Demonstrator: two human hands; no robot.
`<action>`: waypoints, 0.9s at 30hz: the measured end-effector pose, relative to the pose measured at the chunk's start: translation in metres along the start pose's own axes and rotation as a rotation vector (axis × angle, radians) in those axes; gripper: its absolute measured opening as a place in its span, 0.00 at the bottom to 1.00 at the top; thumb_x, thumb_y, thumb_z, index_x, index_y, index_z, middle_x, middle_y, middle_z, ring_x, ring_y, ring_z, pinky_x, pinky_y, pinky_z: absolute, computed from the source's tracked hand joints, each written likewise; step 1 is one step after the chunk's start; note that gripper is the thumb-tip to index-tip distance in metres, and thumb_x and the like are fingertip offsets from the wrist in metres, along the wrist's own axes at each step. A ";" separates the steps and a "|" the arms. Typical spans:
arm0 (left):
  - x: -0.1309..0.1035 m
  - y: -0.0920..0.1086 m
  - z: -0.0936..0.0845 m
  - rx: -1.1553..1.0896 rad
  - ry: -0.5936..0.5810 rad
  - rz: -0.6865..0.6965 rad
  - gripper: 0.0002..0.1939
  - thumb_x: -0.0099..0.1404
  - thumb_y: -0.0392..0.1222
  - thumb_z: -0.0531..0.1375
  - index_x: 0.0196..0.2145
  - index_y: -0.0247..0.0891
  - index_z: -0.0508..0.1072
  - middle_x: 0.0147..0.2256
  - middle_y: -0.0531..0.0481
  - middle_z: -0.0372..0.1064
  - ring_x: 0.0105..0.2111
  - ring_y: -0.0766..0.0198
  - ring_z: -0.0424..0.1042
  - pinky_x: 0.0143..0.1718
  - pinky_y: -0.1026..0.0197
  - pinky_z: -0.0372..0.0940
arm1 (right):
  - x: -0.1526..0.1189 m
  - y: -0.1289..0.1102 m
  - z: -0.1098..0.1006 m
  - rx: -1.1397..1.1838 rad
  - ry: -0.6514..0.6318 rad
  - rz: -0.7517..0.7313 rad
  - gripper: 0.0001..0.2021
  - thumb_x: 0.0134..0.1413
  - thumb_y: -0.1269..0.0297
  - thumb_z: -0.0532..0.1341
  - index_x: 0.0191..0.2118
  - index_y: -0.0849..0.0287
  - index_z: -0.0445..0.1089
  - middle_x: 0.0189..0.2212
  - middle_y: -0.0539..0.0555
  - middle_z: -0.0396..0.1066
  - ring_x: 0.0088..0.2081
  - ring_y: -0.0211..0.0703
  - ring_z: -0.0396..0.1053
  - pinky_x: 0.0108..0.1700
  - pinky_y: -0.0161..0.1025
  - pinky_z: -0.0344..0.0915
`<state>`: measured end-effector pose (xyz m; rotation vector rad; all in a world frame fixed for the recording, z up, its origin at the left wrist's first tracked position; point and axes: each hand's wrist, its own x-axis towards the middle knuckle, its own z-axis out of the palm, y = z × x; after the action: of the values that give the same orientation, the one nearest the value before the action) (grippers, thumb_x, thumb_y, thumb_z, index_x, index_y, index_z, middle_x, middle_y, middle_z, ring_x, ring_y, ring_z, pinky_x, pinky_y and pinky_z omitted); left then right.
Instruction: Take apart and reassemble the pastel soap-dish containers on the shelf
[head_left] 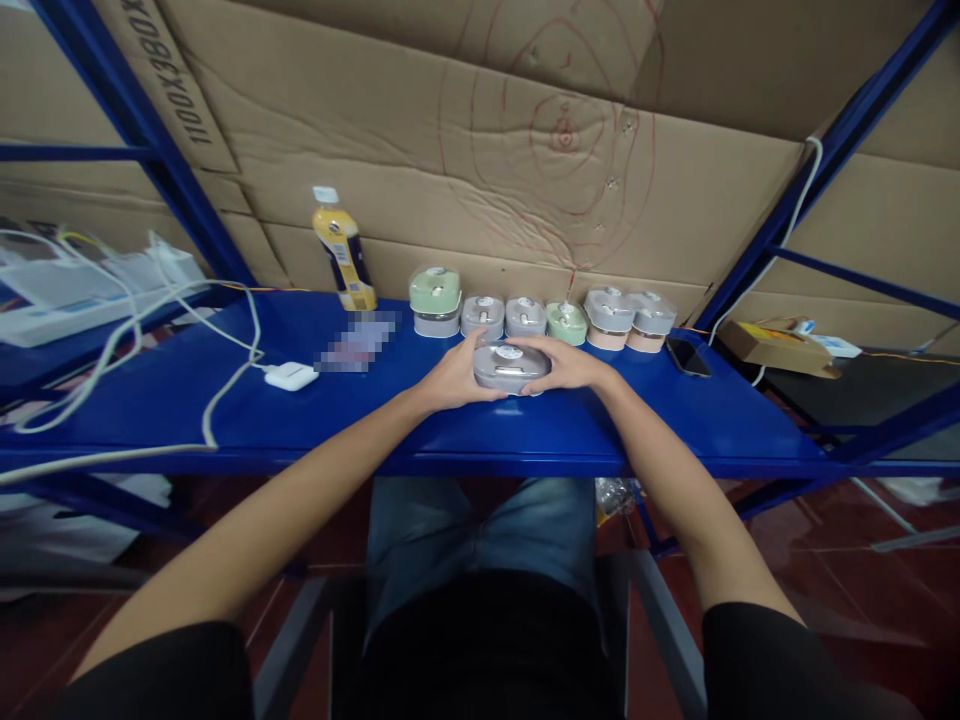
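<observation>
A grey oval box with a clear lid [511, 370] is on the blue shelf near its front edge, between my two hands. My left hand [455, 378] wraps round its left side, and my right hand [566, 366] grips its right side. Behind it, a row of similar small boxes stands along the back: a green one on a grey one [436, 292] at the left, two grey ones [525, 318], a green one [567, 324], and two stacks of grey over pink [608, 318] at the right.
A yellow drink bottle [345, 254] stands at the back left, near a pixelated flat item [358, 342]. A white case [291, 376] and white cables [214, 400] lie left. At the right are a phone [688, 357] and an open cardboard box [776, 350].
</observation>
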<state>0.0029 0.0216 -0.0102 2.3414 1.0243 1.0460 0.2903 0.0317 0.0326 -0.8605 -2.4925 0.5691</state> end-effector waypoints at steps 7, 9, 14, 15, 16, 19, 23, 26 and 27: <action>0.005 -0.003 0.001 0.026 0.322 0.038 0.48 0.62 0.52 0.75 0.71 0.38 0.59 0.59 0.33 0.76 0.57 0.41 0.80 0.63 0.37 0.75 | 0.002 -0.004 -0.030 -0.166 0.333 0.139 0.43 0.50 0.44 0.78 0.71 0.51 0.73 0.67 0.62 0.75 0.67 0.67 0.73 0.71 0.64 0.67; 0.007 -0.004 0.000 0.083 0.406 0.014 0.40 0.64 0.49 0.73 0.67 0.38 0.62 0.56 0.34 0.77 0.53 0.45 0.81 0.60 0.39 0.77 | 0.008 -0.001 -0.042 -0.356 0.491 0.300 0.44 0.53 0.43 0.77 0.71 0.54 0.72 0.65 0.67 0.75 0.65 0.70 0.72 0.68 0.66 0.66; 0.008 -0.004 0.001 0.146 0.455 -0.001 0.33 0.64 0.45 0.71 0.62 0.37 0.65 0.52 0.36 0.78 0.49 0.48 0.81 0.55 0.42 0.78 | 0.037 0.005 -0.053 -0.752 0.624 0.662 0.39 0.63 0.41 0.70 0.70 0.64 0.70 0.61 0.77 0.71 0.62 0.77 0.68 0.62 0.66 0.63; 0.008 -0.004 0.001 0.151 0.454 -0.002 0.32 0.64 0.45 0.71 0.62 0.38 0.65 0.52 0.36 0.78 0.48 0.48 0.81 0.54 0.42 0.78 | 0.042 0.006 -0.051 -0.795 0.618 0.706 0.39 0.65 0.40 0.68 0.69 0.65 0.70 0.61 0.78 0.71 0.63 0.77 0.67 0.62 0.65 0.62; 0.008 -0.004 0.002 0.156 0.452 -0.003 0.32 0.65 0.45 0.71 0.61 0.38 0.65 0.52 0.36 0.78 0.49 0.48 0.81 0.54 0.42 0.78 | 0.048 0.007 -0.048 -0.827 0.612 0.745 0.39 0.66 0.38 0.66 0.68 0.67 0.70 0.61 0.79 0.71 0.62 0.77 0.67 0.61 0.64 0.62; 0.007 -0.002 0.003 0.166 0.438 -0.018 0.30 0.65 0.45 0.70 0.60 0.39 0.65 0.52 0.36 0.77 0.49 0.47 0.81 0.55 0.40 0.78 | 0.059 0.009 -0.038 -0.888 0.595 0.824 0.38 0.69 0.39 0.63 0.67 0.70 0.69 0.60 0.81 0.71 0.62 0.75 0.66 0.61 0.63 0.60; 0.008 0.001 0.001 0.231 0.415 -0.039 0.27 0.67 0.44 0.67 0.60 0.38 0.66 0.54 0.34 0.75 0.54 0.42 0.79 0.60 0.38 0.75 | 0.065 0.011 -0.028 -0.929 0.577 0.881 0.35 0.69 0.45 0.63 0.67 0.73 0.68 0.59 0.81 0.72 0.61 0.74 0.66 0.61 0.61 0.58; 0.020 0.005 -0.009 0.368 0.479 -0.128 0.30 0.66 0.45 0.68 0.62 0.37 0.66 0.59 0.29 0.71 0.63 0.32 0.72 0.67 0.30 0.68 | 0.065 0.011 -0.025 -0.955 0.576 0.894 0.34 0.70 0.46 0.62 0.65 0.75 0.70 0.60 0.81 0.72 0.62 0.74 0.65 0.61 0.61 0.57; 0.027 0.006 -0.014 0.415 0.519 -0.187 0.33 0.65 0.47 0.70 0.63 0.37 0.65 0.62 0.26 0.69 0.66 0.28 0.69 0.68 0.27 0.65 | 0.064 0.011 -0.024 -0.964 0.578 0.887 0.33 0.71 0.46 0.61 0.63 0.76 0.71 0.59 0.81 0.71 0.62 0.74 0.64 0.61 0.61 0.56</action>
<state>0.0071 0.0382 0.0154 2.2524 1.7624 1.5271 0.2626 0.0866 0.0637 -2.1232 -1.6529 -0.6651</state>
